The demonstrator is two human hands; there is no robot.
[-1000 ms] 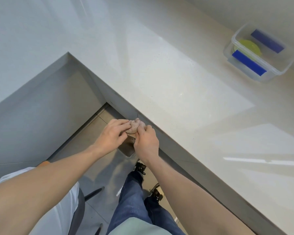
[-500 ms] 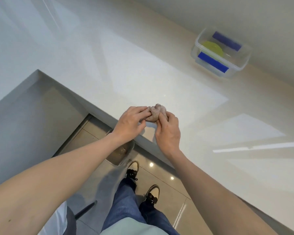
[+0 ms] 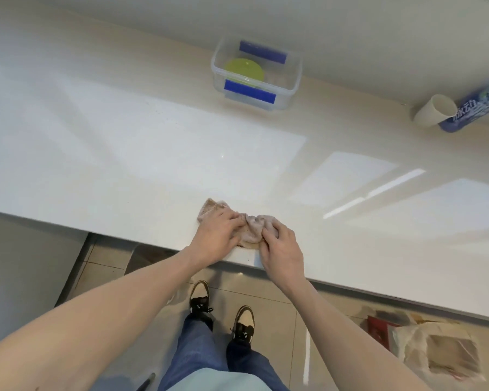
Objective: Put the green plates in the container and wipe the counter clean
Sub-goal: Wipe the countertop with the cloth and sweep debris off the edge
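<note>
Both hands on a beige cloth at the near edge of the worktop. Left hand lies over the cloth's left part, fingers curled down onto it, pressing it to the surface. Right hand w/ fingers closed, pinching the bunched right end. Cloth is crumpled in the middle, one corner sticking out past the left hand.

Green plates sit inside the clear container w/ blue clips, far side of the worktop by the wall, well apart from the hands. How many plates – can't tell, prob. stacked. Far right: paper cup touching a blue bottle, blurred.
</note>
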